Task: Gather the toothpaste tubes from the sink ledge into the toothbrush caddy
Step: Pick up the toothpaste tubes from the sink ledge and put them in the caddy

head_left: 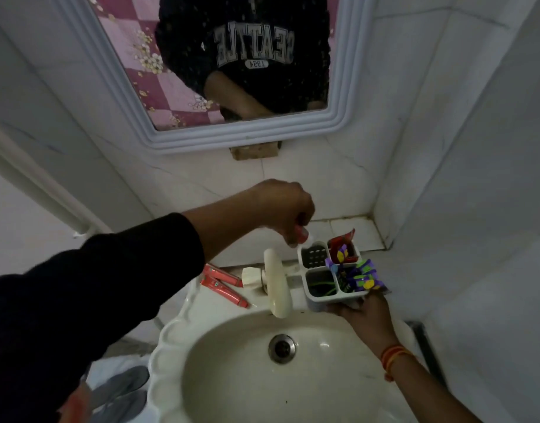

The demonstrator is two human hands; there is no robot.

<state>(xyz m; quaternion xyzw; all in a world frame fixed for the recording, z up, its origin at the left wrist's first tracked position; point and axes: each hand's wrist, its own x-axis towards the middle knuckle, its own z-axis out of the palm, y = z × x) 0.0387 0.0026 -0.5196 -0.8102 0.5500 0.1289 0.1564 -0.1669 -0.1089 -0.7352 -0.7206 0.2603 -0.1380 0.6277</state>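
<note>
In the centre of the frame the left hand point(285, 209) is reaching across the basin with its fingers pinched around the upper part of a small red toothpaste tube point(394, 237) with a pale cap, and the cap end is pointing down at the upper-left compartment of the white four-compartment plastic toothbrush caddy point(316, 297), whose perforated floor is showing bare; the tube appears to be hanging just above that slot rather than resting in it, so the drop is probably about to be made. At lower right the right hand point(364, 312) is cupping the caddy from underneath and from its near side, most likely steadying it on the narrow edge of the white ceramic sink point(171, 355) so it does not tip while being loaded; its fingers are hidden under the base, so how tightly they are pressing cannot be told. A crumpled red tube or packet point(342, 241) is already standing in the upper-right compartment, purple and green toothbrush handles point(358, 274) are filling the lower-right one, and something thin and green is lying in the lower-left. Two more slim red toothpaste tubes point(224, 283) are lying side by side on the ledge at the left of the cream plastic tap point(276, 283), not yet gathered.
</note>
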